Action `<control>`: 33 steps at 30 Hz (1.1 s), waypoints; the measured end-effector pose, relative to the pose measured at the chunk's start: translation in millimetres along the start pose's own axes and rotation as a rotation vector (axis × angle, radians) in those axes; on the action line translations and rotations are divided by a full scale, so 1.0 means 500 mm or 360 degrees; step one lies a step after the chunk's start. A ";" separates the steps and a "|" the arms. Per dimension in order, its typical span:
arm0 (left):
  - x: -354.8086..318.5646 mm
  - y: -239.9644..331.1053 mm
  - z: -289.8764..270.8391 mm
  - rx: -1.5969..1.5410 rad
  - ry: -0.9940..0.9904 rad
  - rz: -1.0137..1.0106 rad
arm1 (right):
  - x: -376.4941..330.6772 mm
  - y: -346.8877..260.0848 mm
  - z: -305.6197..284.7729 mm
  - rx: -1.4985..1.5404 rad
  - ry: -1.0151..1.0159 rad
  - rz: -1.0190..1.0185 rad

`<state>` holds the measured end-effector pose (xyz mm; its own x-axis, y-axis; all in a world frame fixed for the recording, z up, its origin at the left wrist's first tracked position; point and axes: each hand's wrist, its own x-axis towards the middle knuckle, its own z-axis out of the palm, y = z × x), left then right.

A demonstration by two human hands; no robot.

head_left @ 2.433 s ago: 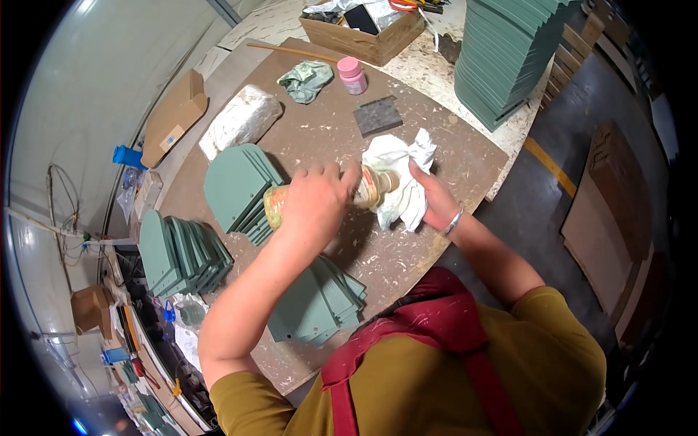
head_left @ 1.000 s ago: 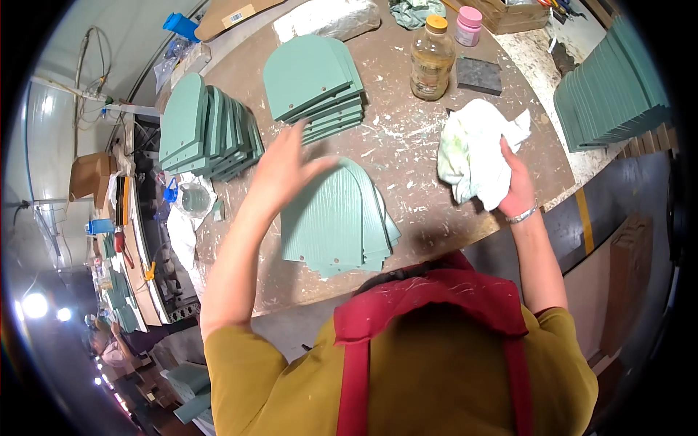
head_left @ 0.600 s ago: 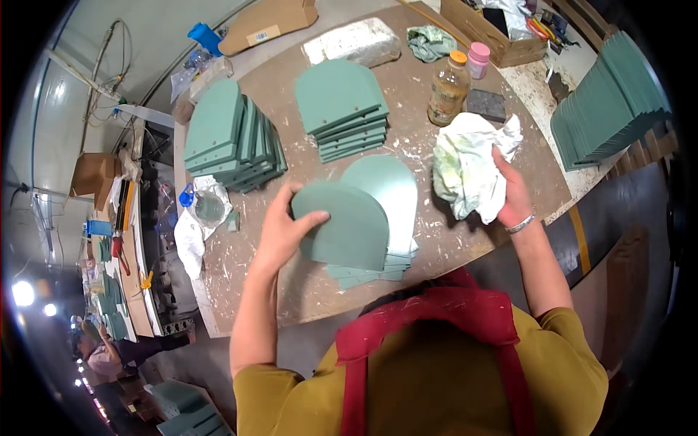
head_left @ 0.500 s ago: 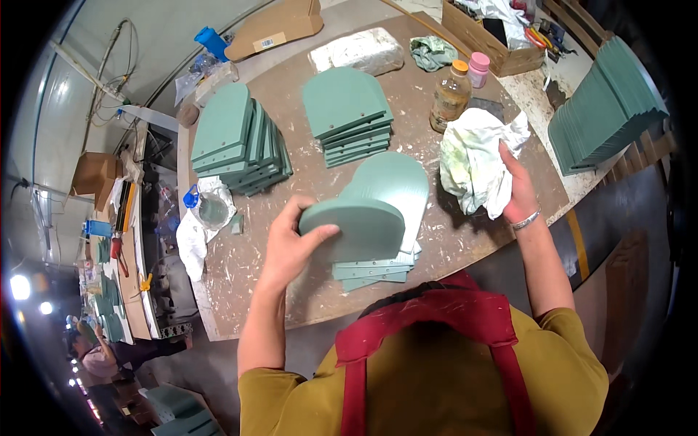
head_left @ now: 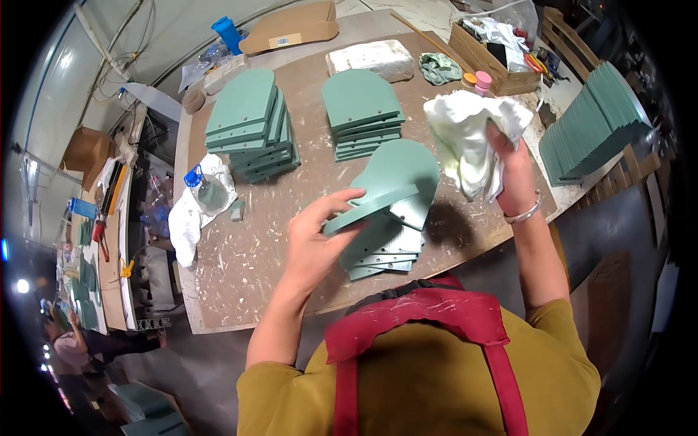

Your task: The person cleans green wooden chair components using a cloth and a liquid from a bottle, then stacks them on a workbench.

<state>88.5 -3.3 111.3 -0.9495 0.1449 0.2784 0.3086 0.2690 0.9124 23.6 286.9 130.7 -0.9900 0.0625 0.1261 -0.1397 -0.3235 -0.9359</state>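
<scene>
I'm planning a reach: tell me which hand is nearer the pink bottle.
Right. The right hand, gripping the white cloth, is on the near side of the pink bottle; the left hand, holding a green board, is farther off, well to the bottle's left.

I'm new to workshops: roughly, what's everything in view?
Table: one, brown, centre
Panel: one, green, left hand
Stacks: three, green, table
Tall stack: one, green, right
Cloth: one, white, right hand
Jug: one, clear, table left
Block: one, white, table back
Rag: one, green, back
Caps: two, orange, pink, behind cloth
Box: one, brown, back right
Cardboard: one, brown, back
Container: one, blue, back left
Co-worker: one, pale top, far left
Hands: two, bare, above table
</scene>
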 end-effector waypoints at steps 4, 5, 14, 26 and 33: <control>0.015 -0.007 0.029 -0.0117 -0.0105 -0.0172 | -0.034 -0.007 0.071 -0.0326 -0.0432 -0.0411; 0.012 -0.010 0.035 -0.0153 -0.0122 -0.0257 | -0.041 -0.014 0.109 -0.0244 -0.0526 -0.0390; 0.014 0.026 0.037 0.0243 -0.0042 -0.0052 | -0.057 0.057 0.110 0.0455 -0.0100 0.0315; -0.117 -0.087 0.040 0.0003 0.0218 -0.0205 | -0.028 0.101 0.061 0.0509 -0.0101 0.0406; -0.044 -0.004 0.008 0.0690 0.0028 0.0385 | -0.055 -0.030 0.130 -0.1060 -0.0676 -0.0882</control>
<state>108.8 -3.1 102.0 -0.8475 0.2369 0.4749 0.5118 0.6017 0.6132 51.7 228.6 162.7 -0.7288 -0.3437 0.5922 -0.6798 0.2596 -0.6859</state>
